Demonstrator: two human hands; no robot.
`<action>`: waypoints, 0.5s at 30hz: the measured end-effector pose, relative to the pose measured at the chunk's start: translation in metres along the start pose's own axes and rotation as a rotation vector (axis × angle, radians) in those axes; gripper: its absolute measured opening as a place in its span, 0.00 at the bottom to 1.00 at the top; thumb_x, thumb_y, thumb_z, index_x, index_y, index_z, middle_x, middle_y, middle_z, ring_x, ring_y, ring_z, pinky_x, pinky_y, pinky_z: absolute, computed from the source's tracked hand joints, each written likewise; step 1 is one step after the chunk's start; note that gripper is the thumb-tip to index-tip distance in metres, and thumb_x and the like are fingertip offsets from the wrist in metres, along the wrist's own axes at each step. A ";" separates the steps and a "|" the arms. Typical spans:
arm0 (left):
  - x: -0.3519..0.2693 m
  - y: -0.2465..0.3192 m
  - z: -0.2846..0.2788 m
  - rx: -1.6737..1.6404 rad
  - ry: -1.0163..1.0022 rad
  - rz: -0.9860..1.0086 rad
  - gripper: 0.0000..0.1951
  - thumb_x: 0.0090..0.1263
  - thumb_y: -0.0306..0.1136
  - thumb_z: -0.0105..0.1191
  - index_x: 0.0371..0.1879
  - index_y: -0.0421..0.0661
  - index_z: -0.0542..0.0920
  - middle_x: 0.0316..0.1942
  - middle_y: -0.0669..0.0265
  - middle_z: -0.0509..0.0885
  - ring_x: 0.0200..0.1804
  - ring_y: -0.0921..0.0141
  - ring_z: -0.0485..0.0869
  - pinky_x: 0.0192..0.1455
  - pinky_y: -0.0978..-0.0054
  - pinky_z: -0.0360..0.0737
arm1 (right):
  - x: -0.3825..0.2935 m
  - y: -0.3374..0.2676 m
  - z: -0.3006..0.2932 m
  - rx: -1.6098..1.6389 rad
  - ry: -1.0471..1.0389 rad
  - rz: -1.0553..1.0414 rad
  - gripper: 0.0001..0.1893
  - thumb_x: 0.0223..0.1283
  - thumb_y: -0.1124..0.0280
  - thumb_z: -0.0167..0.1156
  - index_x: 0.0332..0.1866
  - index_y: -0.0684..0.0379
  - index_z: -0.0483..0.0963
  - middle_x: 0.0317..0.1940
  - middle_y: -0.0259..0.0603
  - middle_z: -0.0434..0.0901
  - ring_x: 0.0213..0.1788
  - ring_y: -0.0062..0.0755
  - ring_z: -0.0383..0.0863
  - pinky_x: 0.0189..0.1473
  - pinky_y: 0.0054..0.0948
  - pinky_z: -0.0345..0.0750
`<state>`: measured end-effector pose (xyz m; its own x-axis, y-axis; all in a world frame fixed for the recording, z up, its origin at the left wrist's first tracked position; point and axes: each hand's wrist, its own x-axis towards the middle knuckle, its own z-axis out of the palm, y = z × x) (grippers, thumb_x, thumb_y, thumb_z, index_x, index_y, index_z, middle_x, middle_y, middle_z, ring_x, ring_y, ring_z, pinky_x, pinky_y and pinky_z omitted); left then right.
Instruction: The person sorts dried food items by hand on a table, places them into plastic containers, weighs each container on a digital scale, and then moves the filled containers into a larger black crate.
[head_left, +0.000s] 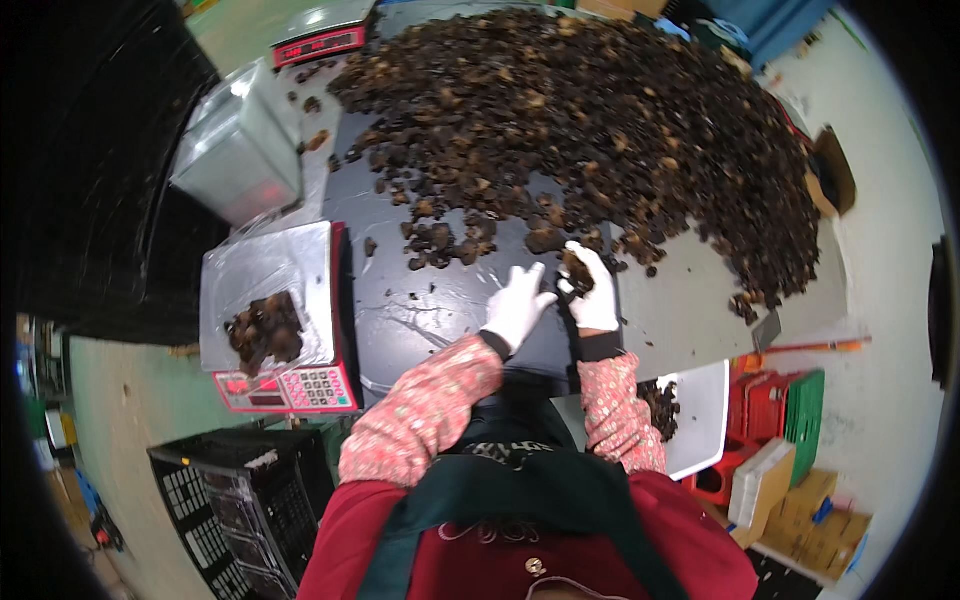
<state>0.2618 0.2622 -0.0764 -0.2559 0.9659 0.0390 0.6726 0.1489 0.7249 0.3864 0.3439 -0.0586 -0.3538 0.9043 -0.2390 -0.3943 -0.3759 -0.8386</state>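
Note:
A broad heap of dark brown dried pieces, which look like mushrooms or wood ear fungus (592, 127), covers the far part of the table. My right hand (592, 289), in a white glove, is closed around a few of these pieces (576, 271) at the heap's near edge. Close to its left, my left hand (519, 304), also white-gloved, has its fingers apart and nothing visible in it. On the left, a red digital scale (281, 390) bears a clear plastic bag (319, 300) with a clump of the dark pieces (266, 334) on it.
A grey metal or plastic container (240, 150) stands beyond the scale, and a second scale (319, 45) farther back. Below the table are a black crate (240, 487) at left and, at right, a white tub (697, 427), red and green crates (806, 420) and cardboard boxes (810, 517).

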 end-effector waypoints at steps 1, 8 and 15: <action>0.006 0.004 0.001 0.051 -0.044 -0.020 0.16 0.68 0.39 0.58 0.52 0.48 0.75 0.46 0.52 0.76 0.43 0.51 0.84 0.40 0.55 0.82 | -0.003 0.001 -0.001 -0.026 0.023 -0.009 0.13 0.65 0.69 0.57 0.52 0.57 0.80 0.40 0.30 0.81 0.38 0.21 0.78 0.35 0.21 0.72; 0.005 -0.011 -0.003 -0.045 -0.021 -0.151 0.08 0.70 0.32 0.48 0.44 0.46 0.76 0.43 0.51 0.81 0.42 0.50 0.85 0.44 0.55 0.83 | -0.018 0.011 -0.010 -0.091 -0.033 -0.004 0.15 0.72 0.64 0.53 0.56 0.58 0.78 0.41 0.29 0.80 0.35 0.19 0.75 0.31 0.18 0.68; -0.095 -0.029 -0.134 -0.513 0.596 -0.057 0.09 0.65 0.23 0.53 0.43 0.45 0.78 0.38 0.59 0.79 0.43 0.62 0.81 0.48 0.67 0.77 | -0.026 0.045 0.077 -0.610 -0.451 -0.216 0.23 0.54 0.85 0.58 0.57 0.58 0.77 0.51 0.35 0.79 0.47 0.27 0.79 0.47 0.20 0.75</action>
<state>0.1739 0.1374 -0.0090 -0.7070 0.6619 0.2491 0.2796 -0.0620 0.9581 0.3124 0.2874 -0.0526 -0.6834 0.7265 0.0724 -0.0052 0.0943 -0.9955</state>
